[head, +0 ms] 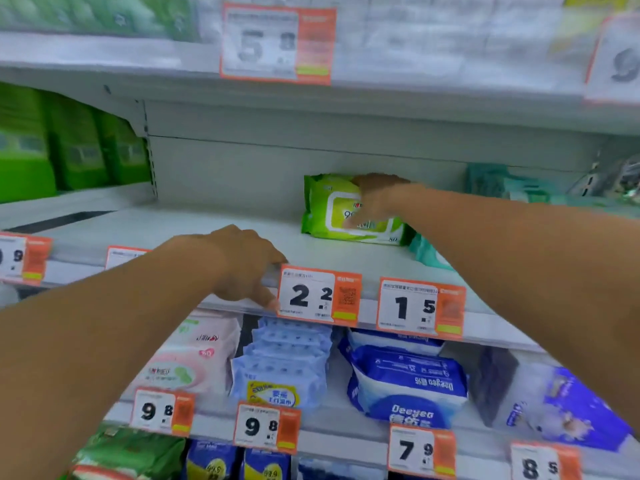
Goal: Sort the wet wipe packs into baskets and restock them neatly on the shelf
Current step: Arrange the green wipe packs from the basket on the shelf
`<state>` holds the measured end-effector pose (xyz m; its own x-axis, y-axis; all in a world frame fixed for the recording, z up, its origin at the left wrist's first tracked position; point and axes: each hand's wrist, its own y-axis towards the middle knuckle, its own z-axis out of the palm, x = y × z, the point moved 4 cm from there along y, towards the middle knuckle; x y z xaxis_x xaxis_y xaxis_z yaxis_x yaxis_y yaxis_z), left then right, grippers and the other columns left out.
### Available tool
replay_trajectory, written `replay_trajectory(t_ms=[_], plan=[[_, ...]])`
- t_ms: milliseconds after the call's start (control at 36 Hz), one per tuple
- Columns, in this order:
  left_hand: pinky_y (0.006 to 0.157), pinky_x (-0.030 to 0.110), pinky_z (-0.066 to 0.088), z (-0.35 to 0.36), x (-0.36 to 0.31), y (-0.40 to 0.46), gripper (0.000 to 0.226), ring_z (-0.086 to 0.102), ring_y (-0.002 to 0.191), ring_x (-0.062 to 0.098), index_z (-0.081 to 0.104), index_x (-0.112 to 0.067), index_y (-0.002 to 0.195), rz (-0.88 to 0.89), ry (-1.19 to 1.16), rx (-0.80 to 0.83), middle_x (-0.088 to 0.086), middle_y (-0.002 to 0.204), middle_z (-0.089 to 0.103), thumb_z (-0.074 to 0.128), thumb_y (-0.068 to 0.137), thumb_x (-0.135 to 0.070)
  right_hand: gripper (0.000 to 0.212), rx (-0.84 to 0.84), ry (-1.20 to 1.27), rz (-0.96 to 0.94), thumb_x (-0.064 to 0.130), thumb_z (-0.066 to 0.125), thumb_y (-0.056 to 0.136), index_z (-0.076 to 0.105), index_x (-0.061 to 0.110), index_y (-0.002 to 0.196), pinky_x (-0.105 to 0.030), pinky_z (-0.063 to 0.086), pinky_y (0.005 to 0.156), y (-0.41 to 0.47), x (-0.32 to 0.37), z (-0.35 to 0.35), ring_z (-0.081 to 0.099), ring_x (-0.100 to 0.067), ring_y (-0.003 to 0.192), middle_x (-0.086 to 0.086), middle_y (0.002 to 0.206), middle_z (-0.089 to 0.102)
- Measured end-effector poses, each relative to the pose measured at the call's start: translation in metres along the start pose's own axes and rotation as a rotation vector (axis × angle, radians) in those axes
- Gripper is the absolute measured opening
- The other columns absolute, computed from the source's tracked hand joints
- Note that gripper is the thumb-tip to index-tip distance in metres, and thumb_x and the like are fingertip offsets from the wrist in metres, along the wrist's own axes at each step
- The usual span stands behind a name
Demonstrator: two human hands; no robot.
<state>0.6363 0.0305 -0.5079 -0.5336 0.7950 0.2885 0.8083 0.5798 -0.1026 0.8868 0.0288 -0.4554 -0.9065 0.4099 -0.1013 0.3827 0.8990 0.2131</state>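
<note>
While the right hand (375,199) curls over the top edge of the green wipe pack (341,211), thumb down its printed face and fingers hidden behind, the pack stands on its long edge near the back of the middle shelf (194,226). That grip looks chosen to keep the soft pack upright and face-out while it is squared against the rear panel; let go early, it would probably flop forward. The hand is clamped on the pack, not just touching it.

Just right of the green pack, a teal pack (427,252) lies flat and partly hidden under the right forearm, likely next to be straightened. Left of the green pack the shelf board shows bare.

In front of the green pack and to its left, the left hand (246,265) rests on the shelf's front lip, fingers bent over the rail beside the price tag marked 2 2 (318,294), holding nothing loose. It seems to steady the reach. Whether it grips the rail or merely presses on it is unclear through the blur.

Below the green pack, the lower shelf carries pink, pale blue and dark blue packs. No basket is in view.
</note>
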Motion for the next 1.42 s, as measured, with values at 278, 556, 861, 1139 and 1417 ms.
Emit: replay_trajectory(t_ms=[278, 556, 861, 1139, 1417], plan=[[0.103, 0.040, 0.041, 0.008, 0.006, 0.002, 0.071, 0.049, 0.122, 0.024, 0.038, -0.046, 0.143, -0.003, -0.017, -0.022, -0.007, 0.137, 0.053, 0.057, 0.080, -0.074, 0.099, 0.061, -0.129, 0.089, 0.063, 0.085, 0.063, 0.052, 0.008, 0.139, -0.043, 0.053, 0.094, 0.008, 0.009, -0.020, 0.062, -0.035, 0.115, -0.010, 0.132, 0.061], [0.104, 0.041, 0.041, 0.010, 0.007, 0.001, 0.072, 0.047, 0.125, 0.027, 0.037, -0.041, 0.144, -0.055, -0.044, -0.043, -0.003, 0.141, 0.049, 0.059, 0.082, -0.070, 0.092, 0.047, -0.133, 0.072, 0.054, 0.083, 0.073, 0.043, 0.011, 0.145, -0.038, 0.050, 0.097, 0.001, -0.006, -0.010, 0.058, -0.033, 0.119, -0.012, 0.137, 0.057], [0.117, 0.053, 0.025, 0.079, -0.037, -0.121, 0.077, 0.030, 0.144, 0.029, 0.029, -0.019, 0.152, -0.043, -0.249, -0.554, 0.007, 0.152, 0.037, 0.063, 0.086, -0.038, 0.026, -0.690, 0.698, -0.294, 0.030, 0.056, 0.090, 0.066, 0.012, 0.074, -0.032, 0.046, 0.063, -0.212, 0.116, 0.011, 0.058, -0.016, 0.064, -0.002, 0.068, 0.064], [0.118, 0.031, 0.026, 0.252, -0.015, -0.268, 0.111, 0.031, 0.144, 0.025, 0.029, -0.023, 0.154, -0.254, -0.456, 0.295, 0.008, 0.158, 0.030, 0.079, 0.065, -0.066, 0.098, 0.784, 0.375, -0.540, 0.042, 0.084, 0.077, 0.030, 0.012, 0.154, -0.027, 0.035, 0.110, -0.374, 0.225, 0.255, 0.043, -0.024, 0.138, -0.010, 0.155, 0.039], [0.082, 0.030, 0.053, 0.302, 0.014, -0.277, 0.074, 0.068, 0.096, 0.022, 0.050, -0.008, 0.139, -0.526, -0.798, 0.465, 0.010, 0.106, 0.071, 0.081, 0.078, -0.037, 0.099, 0.855, 0.491, -0.476, 0.047, 0.085, 0.073, 0.033, 0.008, 0.148, -0.038, 0.044, 0.106, -0.371, 0.306, 0.264, 0.047, -0.028, 0.132, -0.010, 0.149, 0.043]])
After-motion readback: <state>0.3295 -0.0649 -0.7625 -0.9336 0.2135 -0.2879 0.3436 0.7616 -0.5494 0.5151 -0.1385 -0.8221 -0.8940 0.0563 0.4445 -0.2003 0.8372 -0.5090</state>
